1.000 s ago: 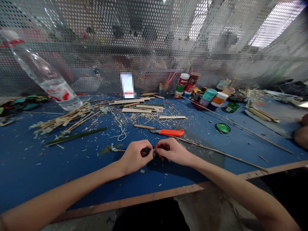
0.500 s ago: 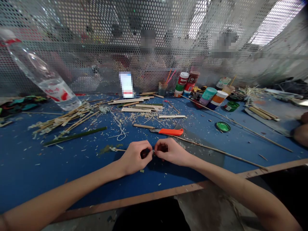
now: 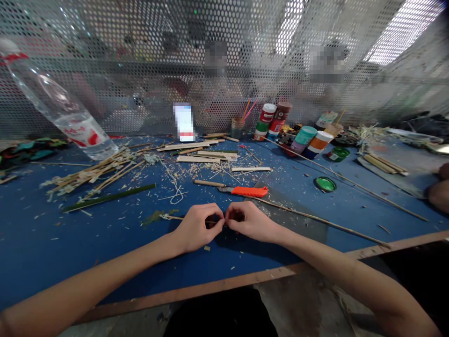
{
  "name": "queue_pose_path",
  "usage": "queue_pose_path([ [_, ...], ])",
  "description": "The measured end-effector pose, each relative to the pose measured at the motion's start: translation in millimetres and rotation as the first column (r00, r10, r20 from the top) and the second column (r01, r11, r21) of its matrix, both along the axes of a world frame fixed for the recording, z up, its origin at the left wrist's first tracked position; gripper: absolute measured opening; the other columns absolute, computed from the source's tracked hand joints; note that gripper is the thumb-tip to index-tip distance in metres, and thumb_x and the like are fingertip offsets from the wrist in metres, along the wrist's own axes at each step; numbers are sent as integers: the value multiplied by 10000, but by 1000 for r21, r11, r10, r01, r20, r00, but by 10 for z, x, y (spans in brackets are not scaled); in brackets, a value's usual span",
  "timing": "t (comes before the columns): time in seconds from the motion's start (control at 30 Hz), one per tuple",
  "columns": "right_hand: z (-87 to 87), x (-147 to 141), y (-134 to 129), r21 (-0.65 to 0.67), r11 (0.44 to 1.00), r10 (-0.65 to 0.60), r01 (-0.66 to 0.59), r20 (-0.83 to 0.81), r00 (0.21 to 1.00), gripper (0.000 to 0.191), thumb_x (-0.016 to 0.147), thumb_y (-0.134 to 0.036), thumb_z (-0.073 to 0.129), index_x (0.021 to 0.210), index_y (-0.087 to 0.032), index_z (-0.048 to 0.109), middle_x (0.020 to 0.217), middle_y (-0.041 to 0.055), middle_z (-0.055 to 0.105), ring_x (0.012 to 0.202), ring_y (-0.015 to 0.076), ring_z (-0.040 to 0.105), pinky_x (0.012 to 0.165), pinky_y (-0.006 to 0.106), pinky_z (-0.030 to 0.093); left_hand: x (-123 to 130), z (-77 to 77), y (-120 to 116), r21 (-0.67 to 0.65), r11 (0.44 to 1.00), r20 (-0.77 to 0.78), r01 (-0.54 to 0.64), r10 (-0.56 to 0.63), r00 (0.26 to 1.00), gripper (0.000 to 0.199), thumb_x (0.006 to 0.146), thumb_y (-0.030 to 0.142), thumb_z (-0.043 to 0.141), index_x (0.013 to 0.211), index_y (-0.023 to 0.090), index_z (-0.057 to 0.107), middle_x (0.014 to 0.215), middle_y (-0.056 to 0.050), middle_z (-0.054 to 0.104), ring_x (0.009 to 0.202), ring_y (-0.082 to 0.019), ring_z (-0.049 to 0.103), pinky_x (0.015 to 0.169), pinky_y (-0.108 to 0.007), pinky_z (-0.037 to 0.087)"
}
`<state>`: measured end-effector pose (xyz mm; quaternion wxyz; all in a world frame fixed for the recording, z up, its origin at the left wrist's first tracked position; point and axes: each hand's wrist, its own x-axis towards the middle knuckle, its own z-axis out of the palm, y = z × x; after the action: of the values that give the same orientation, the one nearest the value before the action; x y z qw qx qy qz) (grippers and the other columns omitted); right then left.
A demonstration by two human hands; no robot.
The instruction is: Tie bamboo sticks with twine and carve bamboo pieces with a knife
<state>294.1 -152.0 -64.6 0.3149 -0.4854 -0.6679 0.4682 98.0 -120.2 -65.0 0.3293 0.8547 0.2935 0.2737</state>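
My left hand (image 3: 201,228) is closed around a thin wooden stick (image 3: 174,217), whose left end, wrapped in pale string, sticks out past the hand. My right hand (image 3: 249,221) is pinched, its thumb and finger meeting my left fingertips where the stick's other end seems to lie. Whatever the right fingers grip is too small and covered to make out. Just beyond the hands lies an orange utility knife (image 3: 249,191), blade out to the left. Near it rest a short round stick (image 3: 209,183) and a loose length of white string (image 3: 175,187).
Bundled sticks with string-wrapped ends (image 3: 94,175) lie at left by a tilted-looking water bottle (image 3: 82,128). Wood strips (image 3: 199,159) and shavings cover the middle. Paint bottles (image 3: 303,140), an open green lid (image 3: 325,184) and a long thin rod (image 3: 322,219) are at right. A perforated metal screen (image 3: 147,79) stands behind.
Both hands stay in nearly the same place. My left fingertips have shifted slightly to the right, covering the small pale bit that showed between the hands.
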Motion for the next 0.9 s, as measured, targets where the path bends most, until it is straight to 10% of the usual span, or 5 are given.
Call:
queue_pose_path([
  [0.9,105,145,80,-166,962,219,-219,-16,976,174,913,-280,540,795,-176,614,617,-31,619,482,75,547,437,167,450,1,-11,-19,27,999,19,35,-35,999,96,875,150,555,813,160,629,782,-22,637,592,-106,515,560,-237,417],
])
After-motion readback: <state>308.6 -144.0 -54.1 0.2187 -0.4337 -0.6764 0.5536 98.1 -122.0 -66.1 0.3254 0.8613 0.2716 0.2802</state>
